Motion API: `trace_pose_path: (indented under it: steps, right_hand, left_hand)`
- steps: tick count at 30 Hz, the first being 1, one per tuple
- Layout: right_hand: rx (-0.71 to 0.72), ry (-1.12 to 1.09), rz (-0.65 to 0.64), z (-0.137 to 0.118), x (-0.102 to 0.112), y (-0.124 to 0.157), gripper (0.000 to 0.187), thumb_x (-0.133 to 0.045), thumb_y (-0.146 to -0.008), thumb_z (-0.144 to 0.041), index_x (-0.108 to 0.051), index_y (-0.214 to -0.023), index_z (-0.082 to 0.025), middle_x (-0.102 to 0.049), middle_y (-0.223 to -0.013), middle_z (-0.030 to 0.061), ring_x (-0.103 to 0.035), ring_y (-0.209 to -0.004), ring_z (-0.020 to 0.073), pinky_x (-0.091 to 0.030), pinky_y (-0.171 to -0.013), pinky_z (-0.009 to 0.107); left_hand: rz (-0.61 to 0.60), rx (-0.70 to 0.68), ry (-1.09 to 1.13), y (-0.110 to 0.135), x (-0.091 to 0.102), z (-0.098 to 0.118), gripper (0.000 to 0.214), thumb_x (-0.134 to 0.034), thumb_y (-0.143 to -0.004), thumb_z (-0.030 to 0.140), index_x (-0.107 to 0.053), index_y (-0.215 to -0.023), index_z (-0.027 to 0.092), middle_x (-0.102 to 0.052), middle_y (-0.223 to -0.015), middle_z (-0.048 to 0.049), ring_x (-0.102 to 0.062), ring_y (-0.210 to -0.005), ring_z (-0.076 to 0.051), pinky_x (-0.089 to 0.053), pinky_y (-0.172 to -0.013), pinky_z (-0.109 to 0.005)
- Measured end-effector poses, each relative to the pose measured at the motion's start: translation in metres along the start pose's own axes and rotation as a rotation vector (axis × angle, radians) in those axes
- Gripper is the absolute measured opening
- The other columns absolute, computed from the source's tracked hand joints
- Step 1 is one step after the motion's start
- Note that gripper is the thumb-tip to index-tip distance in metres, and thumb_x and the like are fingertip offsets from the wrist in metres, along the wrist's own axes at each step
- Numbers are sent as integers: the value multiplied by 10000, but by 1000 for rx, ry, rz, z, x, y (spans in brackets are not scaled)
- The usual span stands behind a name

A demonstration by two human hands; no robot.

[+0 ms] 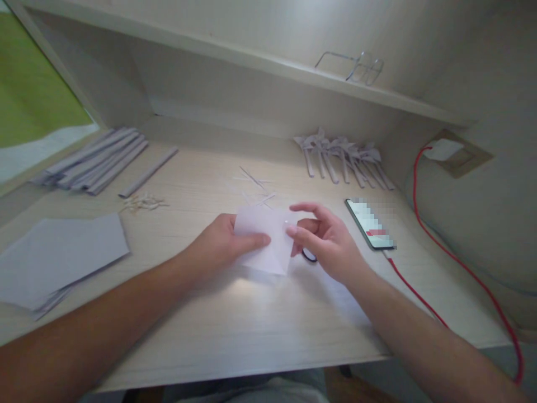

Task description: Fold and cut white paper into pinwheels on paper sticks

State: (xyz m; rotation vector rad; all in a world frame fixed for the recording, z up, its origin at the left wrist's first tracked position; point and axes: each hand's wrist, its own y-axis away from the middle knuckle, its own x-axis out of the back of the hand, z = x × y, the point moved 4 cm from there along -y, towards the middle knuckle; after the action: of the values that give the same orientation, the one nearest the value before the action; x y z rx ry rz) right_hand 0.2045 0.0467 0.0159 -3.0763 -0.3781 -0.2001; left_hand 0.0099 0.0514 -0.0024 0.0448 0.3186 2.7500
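A small white sheet of paper (265, 238) is held just above the middle of the pale wooden desk (235, 330). My left hand (222, 243) grips its left edge, thumb lying across the top. My right hand (325, 240) pinches the sheet's right edge between thumb and forefinger, the other fingers curled. A dark ring-shaped thing (309, 256), perhaps a scissor handle, shows under my right hand; most of it is hidden.
A stack of white sheets (59, 257) lies at the left. Rolled paper sticks (98, 159) sit at the back left, several paper pinwheels (346, 159) at the back right. Paper scraps (255, 187) lie behind. A phone (370, 224) on a red cable (457, 260) lies right. Glasses (356, 66) rest on the shelf.
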Motion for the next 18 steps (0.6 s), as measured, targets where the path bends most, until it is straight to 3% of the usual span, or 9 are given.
trace_pose_path:
  steps: [3, 6, 9, 18]
  right_hand:
    - [218, 152, 82, -14, 11, 10, 387, -707, -894, -272, -541, -1243, -258, -721, -929, 19, -695, -758, 162, -569, -688, 304]
    - [356, 382, -47, -20, 9, 19, 281, -673, -904, -168, -640, -1172, -248, -737, -1035, 51, -698, -846, 172, -568, -739, 311]
    - [454, 478, -141, -20, 1, 22, 186, -667, -898, -132, -711, -1050, -229, -762, -994, 51, -700, -820, 176, -564, -771, 333]
    - [436, 379, -123, -16, -2, 18, 60, -714, -890, -179, -716, -938, -215, -763, -917, 54, -699, -838, 196, -542, -793, 359]
  left_hand:
    - [69, -49, 130, 0, 6, 5, 243, -770, -739, 333, -748, -917, 169, -780, -891, -62, -722, -791, -243, -546, -709, -310]
    - [68, -81, 183, 0, 9, 6, 190, -749, -776, 324, -740, -916, 197, -776, -903, -43, -720, -812, -230, -552, -743, -304]
    - [30, -77, 202, 0, 8, 4, 205, -748, -798, 328, -744, -960, 203, -775, -913, -41, -716, -823, -230, -554, -755, -307]
    - [32, -59, 168, 2, 5, 0, 277, -757, -801, 369, -750, -1014, 192, -779, -962, -76, -705, -864, -275, -551, -767, -344]
